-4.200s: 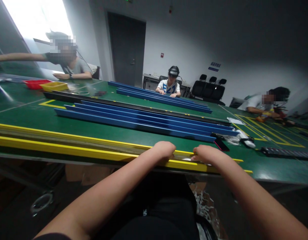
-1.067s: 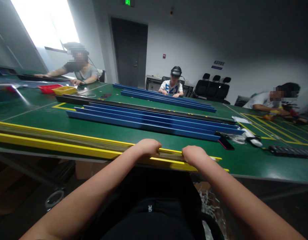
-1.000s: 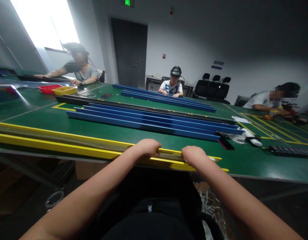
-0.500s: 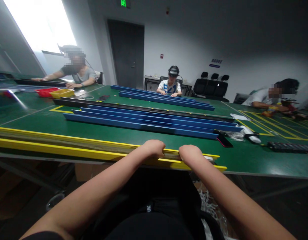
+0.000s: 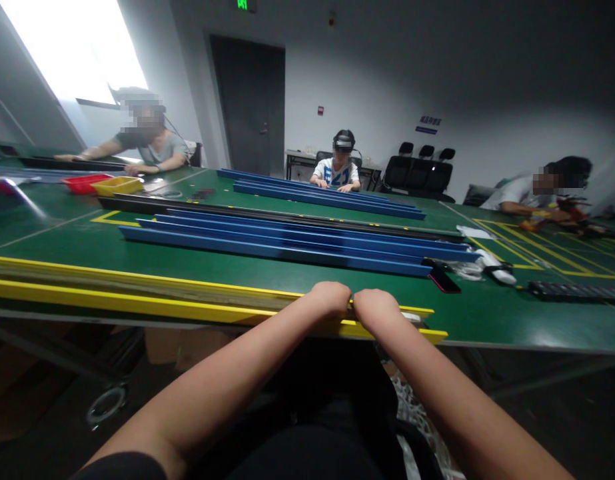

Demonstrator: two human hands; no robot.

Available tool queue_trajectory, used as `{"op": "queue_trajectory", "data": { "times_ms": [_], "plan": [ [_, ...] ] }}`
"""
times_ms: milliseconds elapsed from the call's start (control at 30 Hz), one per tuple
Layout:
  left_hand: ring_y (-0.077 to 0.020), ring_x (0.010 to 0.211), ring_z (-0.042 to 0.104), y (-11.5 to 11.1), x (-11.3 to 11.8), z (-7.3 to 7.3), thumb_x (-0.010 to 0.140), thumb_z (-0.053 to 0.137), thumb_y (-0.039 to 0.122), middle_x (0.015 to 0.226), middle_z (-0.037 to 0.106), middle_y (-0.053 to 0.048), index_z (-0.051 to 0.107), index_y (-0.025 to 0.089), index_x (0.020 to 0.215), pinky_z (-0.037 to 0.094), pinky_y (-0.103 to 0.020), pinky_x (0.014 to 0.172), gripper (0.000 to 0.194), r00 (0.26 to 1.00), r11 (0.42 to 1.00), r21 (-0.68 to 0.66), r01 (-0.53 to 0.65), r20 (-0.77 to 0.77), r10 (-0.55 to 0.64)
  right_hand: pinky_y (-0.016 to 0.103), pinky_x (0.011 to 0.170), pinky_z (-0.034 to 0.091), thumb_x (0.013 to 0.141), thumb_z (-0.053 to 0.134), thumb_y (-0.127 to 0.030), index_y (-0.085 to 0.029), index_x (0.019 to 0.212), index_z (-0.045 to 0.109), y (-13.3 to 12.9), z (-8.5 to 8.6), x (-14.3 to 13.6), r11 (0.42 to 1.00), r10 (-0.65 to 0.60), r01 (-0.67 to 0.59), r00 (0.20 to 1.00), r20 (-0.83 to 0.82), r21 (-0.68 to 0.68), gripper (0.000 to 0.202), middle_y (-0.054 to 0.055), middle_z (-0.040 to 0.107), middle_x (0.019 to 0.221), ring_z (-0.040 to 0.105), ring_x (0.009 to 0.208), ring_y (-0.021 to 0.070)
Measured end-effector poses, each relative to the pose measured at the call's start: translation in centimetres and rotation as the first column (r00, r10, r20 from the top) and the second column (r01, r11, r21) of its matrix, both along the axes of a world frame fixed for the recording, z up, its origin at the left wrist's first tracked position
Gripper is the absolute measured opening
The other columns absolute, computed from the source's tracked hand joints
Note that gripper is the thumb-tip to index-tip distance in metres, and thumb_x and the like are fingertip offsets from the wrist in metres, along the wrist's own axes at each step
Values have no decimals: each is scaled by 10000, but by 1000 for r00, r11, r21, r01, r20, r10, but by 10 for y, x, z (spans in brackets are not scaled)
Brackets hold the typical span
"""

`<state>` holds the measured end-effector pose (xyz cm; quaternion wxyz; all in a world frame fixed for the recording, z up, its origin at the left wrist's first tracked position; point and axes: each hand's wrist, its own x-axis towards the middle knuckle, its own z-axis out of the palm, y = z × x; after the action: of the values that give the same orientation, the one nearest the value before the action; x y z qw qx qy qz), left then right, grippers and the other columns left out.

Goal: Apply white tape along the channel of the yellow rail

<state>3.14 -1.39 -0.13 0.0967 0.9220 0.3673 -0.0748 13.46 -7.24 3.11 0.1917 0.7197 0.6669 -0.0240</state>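
A long yellow channel-shaped rail [image 5: 137, 298] lies along the near edge of the table, running out of view on the left. My left hand [image 5: 332, 298] is closed over the rail's trough toward its right end. Right beside it, nearly touching, my right hand [image 5: 377, 306] is closed too, knuckles up. The fingertips of both hands are hidden down in the trough, so what they pinch cannot be made out. A small whitish piece [image 5: 411, 317] shows in the rail just right of my right hand.
Several blue rails [image 5: 267, 252] lie beyond on the green table [image 5: 487, 320]. A phone [image 5: 444, 279], a black power strip [image 5: 567, 292] and a white bundle [image 5: 494, 267] are at right. Red [image 5: 86, 183] and yellow trays [image 5: 118, 186] stand far left. Three people sit around the table.
My left hand has slid right along the yellow rail and come up close to my right hand. My right hand stays at about the same place on the rail. The view has shifted slightly.
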Motion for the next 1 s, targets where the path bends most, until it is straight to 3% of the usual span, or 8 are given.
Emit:
{"op": "queue_trajectory", "data": {
  "times_ms": [367,533,667,767,867,1000],
  "plan": [
    [-246,893,683,-13,-26,0,786,615,307,976,721,-99,685,229,960,527,-323,788,203,994,993,121,-1,105,-12,357,799,508,841,447,-130,-132,1017,727,-5,-3,-5,997,21,-20,1000,-13,73,330,188,708,1033,675,949,265],
    [-259,882,679,-4,-56,0,797,593,446,932,717,-94,682,235,905,510,-320,750,253,994,988,156,-8,113,-10,330,802,484,877,499,-341,-184,1057,705,-2,10,-11,983,185,-184,980,-78,16,316,153,705,1045,670,941,262],
    [-257,863,674,6,-89,1,776,593,489,927,716,-95,683,236,897,493,-311,719,295,997,990,133,-47,75,37,242,672,464,917,433,-425,-249,1247,608,2,31,2,955,214,-263,930,-298,-135,413,88,705,1061,670,661,146],
    [-250,855,671,12,-103,1,773,578,514,931,718,-93,686,240,897,484,-299,698,320,997,990,127,-61,45,56,246,592,454,889,479,-474,-271,1362,502,5,43,18,958,123,-201,933,-339,-205,516,71,693,1101,617,508,114],
    [-255,861,670,15,-104,1,760,581,515,940,721,-89,684,246,909,481,-296,674,324,998,990,128,-60,38,55,260,630,468,846,540,-510,-254,1340,530,7,41,28,972,95,-147,959,-265,-184,556,92,688,1109,658,596,150],
    [-257,860,672,15,-100,2,752,580,512,963,724,-95,683,256,935,488,-309,682,332,996,991,104,-85,21,83,328,754,485,809,570,-530,-213,1085,702,5,23,28,985,149,-153,987,-55,-83,441,133,699,1056,675,919,276]
  ]
}}
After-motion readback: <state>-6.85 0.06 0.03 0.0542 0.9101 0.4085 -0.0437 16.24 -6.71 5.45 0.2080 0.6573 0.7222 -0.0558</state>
